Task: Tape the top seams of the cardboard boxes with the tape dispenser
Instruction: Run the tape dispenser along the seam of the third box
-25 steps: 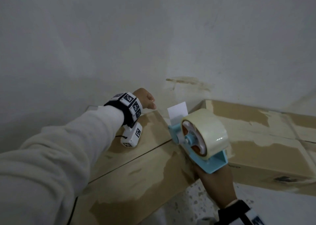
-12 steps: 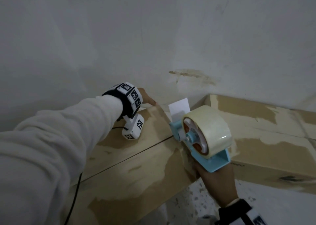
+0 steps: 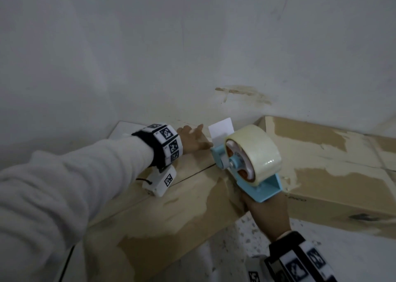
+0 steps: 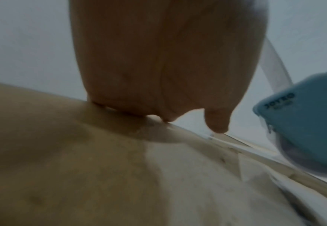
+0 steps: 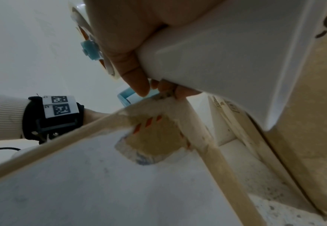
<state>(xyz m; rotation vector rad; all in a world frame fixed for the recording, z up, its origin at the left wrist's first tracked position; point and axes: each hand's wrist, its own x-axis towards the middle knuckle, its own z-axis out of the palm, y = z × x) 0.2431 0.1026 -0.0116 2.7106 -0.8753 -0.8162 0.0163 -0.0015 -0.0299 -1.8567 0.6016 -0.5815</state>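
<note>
While the right hand (image 3: 265, 213) is gripping the handle (image 5: 226, 50) of the blue tape dispenser (image 3: 246, 166) at the near box's (image 3: 162, 209) end, the left hand (image 3: 191, 140), just beyond its nose, is lying flat with fingers straight on the box top. The dispenser's nose is reading "JOYKO". A second box (image 3: 321, 163) is sitting right of both hands.

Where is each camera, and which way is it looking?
Head: on the person's head, looking forward and down at two cardboard boxes by a wall; both arms show.
Left wrist: under the left hand, looking along it; fingers lie open on the box top.
Right wrist: under the right hand, looking up past its grip on the tape dispenser; the left wrist shows.
Shared: head and left wrist views both show the dispenser's blue front beside the left hand.
</note>
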